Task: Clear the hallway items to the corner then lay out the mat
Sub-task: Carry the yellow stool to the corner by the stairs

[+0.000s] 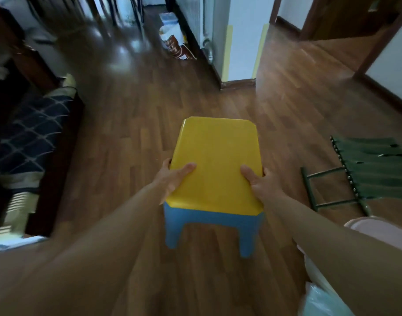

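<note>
A small plastic stool (pixel 215 160) with a yellow seat and blue legs is in the middle of the view, held above the wooden floor. My left hand (pixel 173 179) grips the seat's left edge, thumb on top. My right hand (pixel 259 181) grips the right edge the same way. A green folding stool (pixel 373 169) with strap seat and metal frame stands on the floor to the right. No mat is identifiable in view.
A dark sofa with a navy patterned cover (pixel 31 137) lines the left side. Bags and boxes (pixel 172 39) sit by a white wall corner (pixel 241 42) ahead. A doorway opens at the far right. A pale plastic bag (pixel 321 302) lies at the bottom right.
</note>
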